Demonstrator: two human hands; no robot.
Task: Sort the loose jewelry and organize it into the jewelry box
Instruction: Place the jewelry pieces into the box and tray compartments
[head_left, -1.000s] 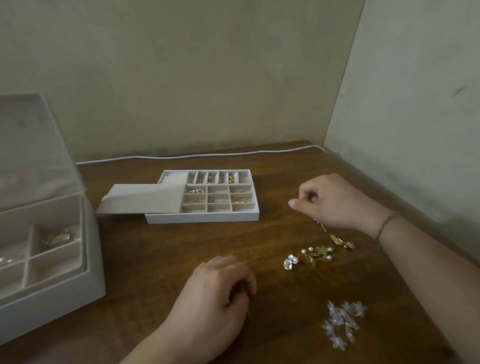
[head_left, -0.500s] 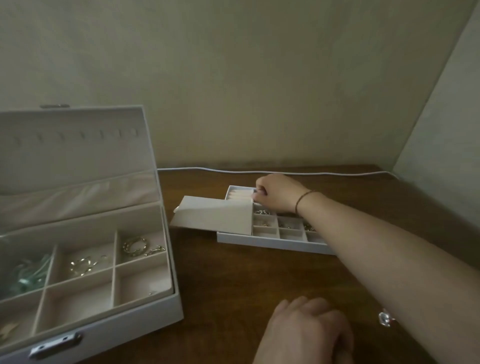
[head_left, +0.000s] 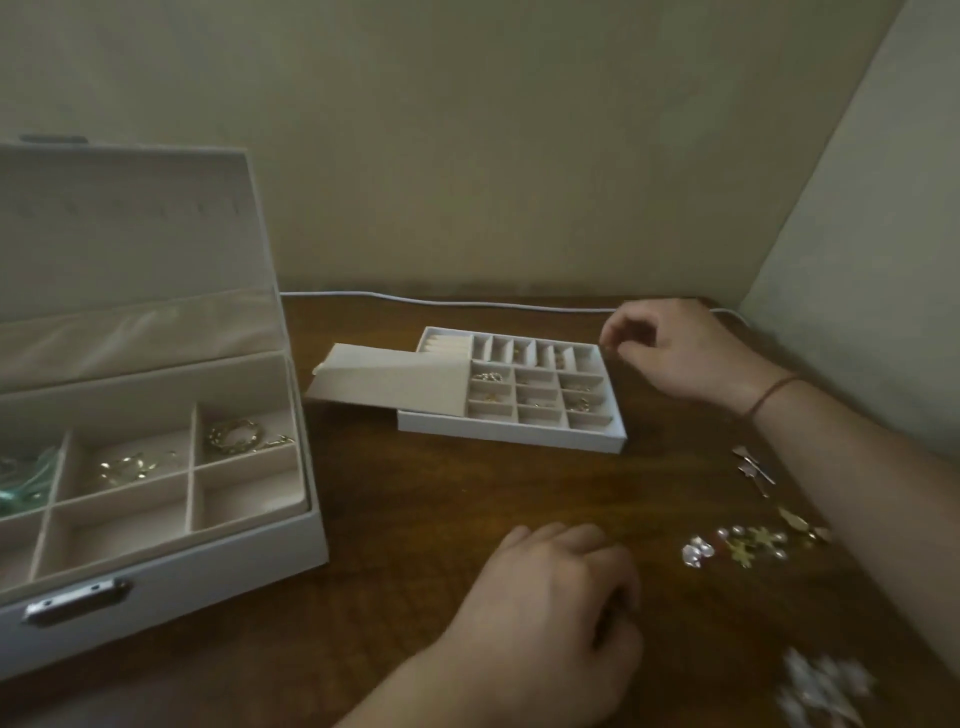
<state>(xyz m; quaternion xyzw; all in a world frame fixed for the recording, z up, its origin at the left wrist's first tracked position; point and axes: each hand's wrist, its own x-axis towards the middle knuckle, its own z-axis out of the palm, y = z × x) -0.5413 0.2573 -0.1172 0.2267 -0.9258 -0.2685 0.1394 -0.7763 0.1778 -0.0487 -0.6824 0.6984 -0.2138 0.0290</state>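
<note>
Nearest the camera, the person's left hand (head_left: 556, 608) rests knuckles-up on the wooden table (head_left: 415, 519), fingers curled under; whether they enclose anything cannot be told. To its right lies the loose jewelry: a blurred white floral cluster (head_left: 823, 686) at the near edge, then pearl and gold pieces (head_left: 748, 545), then a small silver piece (head_left: 753, 467), all well apart from any box. At left stands the open jewelry box (head_left: 156, 582), with gold chains and a green item in its far compartments and its near compartments bare. Farther back sits the divided tray (head_left: 511, 436), its beige lid (head_left: 389, 384) slid askew over the left end. The right hand (head_left: 675, 353) hovers at the tray's far right corner, thumb and forefinger pinched together; blur hides what, if anything, they grip. To place a piece cleanly, the pinch should probably come down inside one cell before opening, so nothing bounces into the neighbouring cell.
</note>
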